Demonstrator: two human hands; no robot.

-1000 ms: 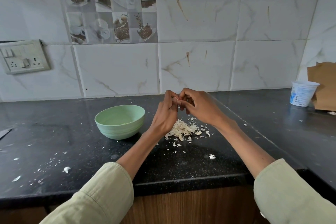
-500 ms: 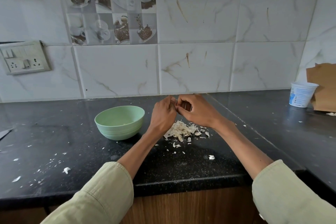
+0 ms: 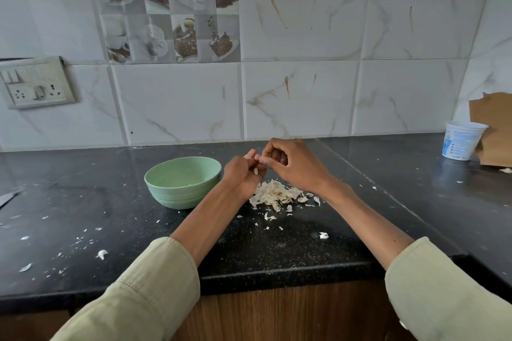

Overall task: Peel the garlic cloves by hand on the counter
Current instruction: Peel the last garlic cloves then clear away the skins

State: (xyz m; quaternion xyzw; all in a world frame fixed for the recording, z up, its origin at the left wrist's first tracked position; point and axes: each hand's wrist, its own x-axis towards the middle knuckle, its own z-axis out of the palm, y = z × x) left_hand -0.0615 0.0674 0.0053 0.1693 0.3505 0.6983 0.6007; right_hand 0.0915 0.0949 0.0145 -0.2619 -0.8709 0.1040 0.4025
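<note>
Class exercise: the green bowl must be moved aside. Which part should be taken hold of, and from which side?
Probably the rim of the green bowl on its left side, pinched from above. It stands upright and open-topped, the thin rim is exposed there, while the left hand crowds its right side.

Glossy black speckled stone counter (image 3: 110, 210); matt pale-green ribbed plastic bowl (image 3: 182, 191) at ten o'clock of the dry, papery garlic-skin pile (image 3: 277, 195).

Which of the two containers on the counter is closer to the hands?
The green bowl, right beside the left hand. The white tub stands far off to the right by the wall.
</note>
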